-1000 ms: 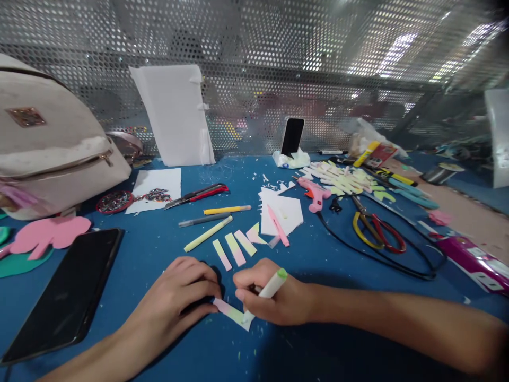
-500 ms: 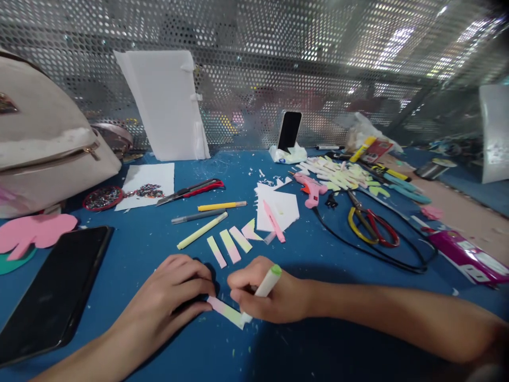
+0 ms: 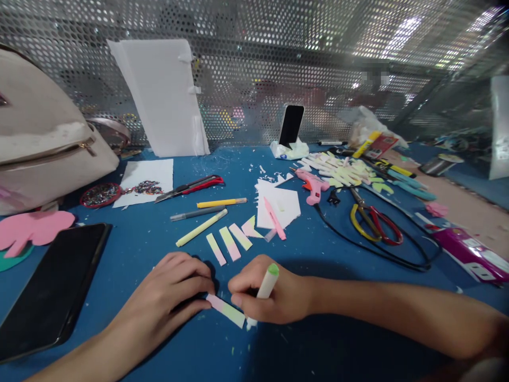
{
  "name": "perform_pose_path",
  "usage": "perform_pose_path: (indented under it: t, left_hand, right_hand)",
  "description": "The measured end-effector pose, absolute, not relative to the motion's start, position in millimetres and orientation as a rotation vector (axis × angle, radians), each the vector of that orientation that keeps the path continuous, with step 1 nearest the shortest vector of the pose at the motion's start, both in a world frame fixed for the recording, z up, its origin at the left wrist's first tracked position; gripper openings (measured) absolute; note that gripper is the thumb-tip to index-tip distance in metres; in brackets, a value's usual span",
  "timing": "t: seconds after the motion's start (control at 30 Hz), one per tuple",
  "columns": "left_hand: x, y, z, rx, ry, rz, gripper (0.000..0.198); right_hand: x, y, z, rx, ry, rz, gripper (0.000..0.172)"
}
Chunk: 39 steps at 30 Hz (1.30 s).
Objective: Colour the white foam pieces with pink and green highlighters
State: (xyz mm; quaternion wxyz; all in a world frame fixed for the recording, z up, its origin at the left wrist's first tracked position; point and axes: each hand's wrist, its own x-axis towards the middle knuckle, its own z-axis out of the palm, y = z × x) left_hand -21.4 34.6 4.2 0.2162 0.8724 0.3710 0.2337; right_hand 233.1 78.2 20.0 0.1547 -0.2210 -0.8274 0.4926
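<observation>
Shifts marker (image 3: 269,280) since the earlier frame from over paper strip (image 3: 226,310) to just beside its free end, gripped in curled right hand (image 3: 279,301). Holds opposite end, lower centre of the frame, pinched by half-curled left hand (image 3: 175,292). Slants strip's long axis down-right across tabletop (image 3: 191,350), with free end nearer right hand.

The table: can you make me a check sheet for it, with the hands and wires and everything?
Surface: blue table, dotted with scraps.
Things in hand: marker, green on top; strip, pink to yellow-green. Three more strips and a notched piece lie beyond.
Clutter: pens, cutter, glue gun, pile of pale pieces.
Left hand: holds the strip's pink end.
Right hand: grips the marker by the strip's other end; tip contact unclear.
Cables: black cable, curving from the glue gun.
Surroundings: perforated screen behind, bag at left.
</observation>
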Motion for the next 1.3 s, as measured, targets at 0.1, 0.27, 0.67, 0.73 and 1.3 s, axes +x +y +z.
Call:
perform_pose_path:
  t: [0.1,0.27,0.67,0.73,1.3]
  left_hand:
    - [-21.8,34.8,4.3,2.415,1.022,0.636,0.022]
    - [-22.0,35.0,4.9,2.409,0.996,0.626,0.022]
    - [-22.4,34.8,2.9,2.401,0.995,0.623,0.021]
    - [-22.8,35.0,3.2,2.404,0.993,0.619,0.021]
    - [-20.7,34.5,6.6,2.414,1.002,0.642,0.023]
  right_hand:
    - [234.4,78.7,18.9,-0.649,-2.320,1.448,0.030]
    - [236.3,80.6,15.5,-0.578,-2.282,1.542,0.038]
    - [237.0,80.6,16.1,-0.598,-2.263,1.506,0.038]
    - [236.9,81.0,15.8,-0.554,-2.272,1.532,0.041]
    - [238.1,82.4,13.1,-0.574,-2.229,1.555,0.038]
